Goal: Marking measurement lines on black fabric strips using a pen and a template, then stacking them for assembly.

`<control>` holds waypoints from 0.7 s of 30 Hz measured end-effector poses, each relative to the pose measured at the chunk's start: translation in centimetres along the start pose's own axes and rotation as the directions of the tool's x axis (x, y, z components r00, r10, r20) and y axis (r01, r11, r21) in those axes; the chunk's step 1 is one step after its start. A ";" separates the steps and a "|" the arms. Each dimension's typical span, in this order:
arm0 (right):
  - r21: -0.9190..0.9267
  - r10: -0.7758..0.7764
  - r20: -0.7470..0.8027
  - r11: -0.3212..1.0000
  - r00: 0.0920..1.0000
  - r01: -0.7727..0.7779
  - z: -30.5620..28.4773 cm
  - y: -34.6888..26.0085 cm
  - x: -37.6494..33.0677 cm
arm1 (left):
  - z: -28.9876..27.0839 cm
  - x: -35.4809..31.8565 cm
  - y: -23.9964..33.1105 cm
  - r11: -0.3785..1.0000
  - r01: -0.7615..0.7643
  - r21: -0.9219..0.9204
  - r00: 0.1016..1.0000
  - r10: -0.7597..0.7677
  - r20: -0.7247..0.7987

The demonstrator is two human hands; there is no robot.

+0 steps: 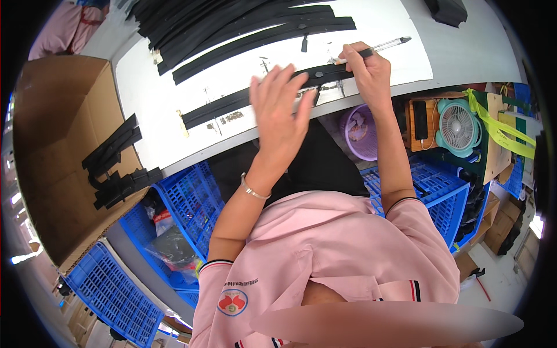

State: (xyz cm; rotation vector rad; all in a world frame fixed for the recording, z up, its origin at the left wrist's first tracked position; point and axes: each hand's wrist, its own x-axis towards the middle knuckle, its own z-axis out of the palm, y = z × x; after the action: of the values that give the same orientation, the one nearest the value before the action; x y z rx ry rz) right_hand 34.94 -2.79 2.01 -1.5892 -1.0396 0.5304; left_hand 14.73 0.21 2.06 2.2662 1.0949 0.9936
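In the head view, the left hand (276,109) spreads empty over a black zipper (217,106) on the white sheet (154,130); the right hand (372,76) pinches a pen (390,44). This zipper seems unfinished; the piled zippers' (191,24) status is unclear.

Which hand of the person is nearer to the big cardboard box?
Left. The left hand is to the right of the box, over a black strip; the right hand, holding a pen, is farther right.
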 end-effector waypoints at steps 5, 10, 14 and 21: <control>0.012 -0.021 0.016 1.000 1.000 0.021 0.1 0.1 0.2 | 3.7 2.6 1.0 0.991 -0.115 -0.068 0.993 0.114 -0.023; -0.095 -0.044 0.061 0.994 0.997 0.050 -0.2 0.4 0.2 | 4.5 2.7 1.1 0.992 -0.117 -0.042 0.993 0.116 -0.030; -0.114 -0.066 0.043 0.991 0.997 0.071 0.0 -0.1 0.0 | 4.5 2.7 1.0 0.992 -0.119 -0.029 0.992 0.118 -0.036; -0.003 -0.086 0.110 0.996 0.990 0.087 -0.7 0.3 -0.2 | 4.6 2.6 1.0 0.988 -0.140 -0.071 0.989 0.136 -0.056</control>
State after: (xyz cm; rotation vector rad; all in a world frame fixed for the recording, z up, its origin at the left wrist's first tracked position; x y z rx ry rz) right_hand 35.53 -3.39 1.87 -1.5277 -1.1885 0.5601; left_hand 19.84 1.36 0.75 2.2930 0.9153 1.1334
